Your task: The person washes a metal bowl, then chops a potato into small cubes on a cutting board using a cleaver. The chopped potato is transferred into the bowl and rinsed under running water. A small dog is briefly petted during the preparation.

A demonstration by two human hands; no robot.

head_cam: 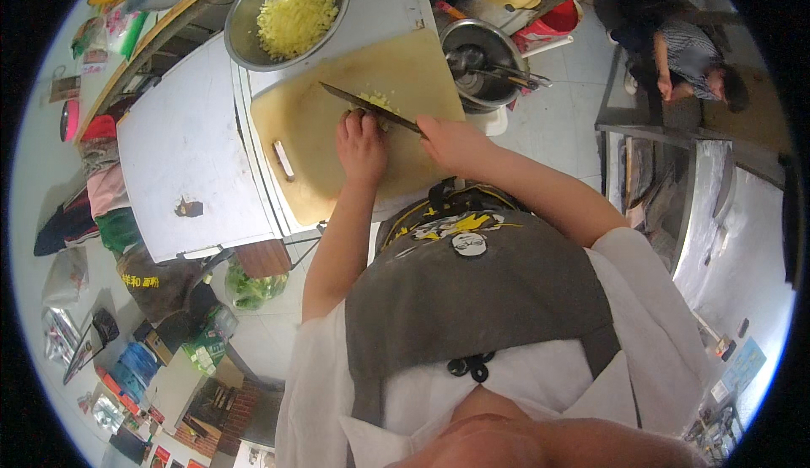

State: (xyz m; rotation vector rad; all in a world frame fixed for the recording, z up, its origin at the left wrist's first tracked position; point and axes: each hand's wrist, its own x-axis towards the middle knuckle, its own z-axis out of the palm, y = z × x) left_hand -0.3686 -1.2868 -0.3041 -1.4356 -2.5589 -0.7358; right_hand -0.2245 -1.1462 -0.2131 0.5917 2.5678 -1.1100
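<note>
My right hand [457,145] grips the handle of a kitchen knife [367,105], whose dark blade slants up and left across a worn plastic cutting board [304,126]. Close below the blade, my left hand [364,148] has its fingers bent over a pale yellow vegetable piece [383,126], mostly hidden under them. Small diced bits [378,97] lie on the board just beyond the blade. A steel bowl [237,38] at the board's far left holds a heap of pale yellow diced vegetable [297,20].
Right of the board sits a steel pot [450,38] with utensils in it, near a red bucket [560,20]. A white work surface [190,152] extends left. Leafy greens in a plastic bag [253,288] are below it. Another person [693,57] sits at the far right.
</note>
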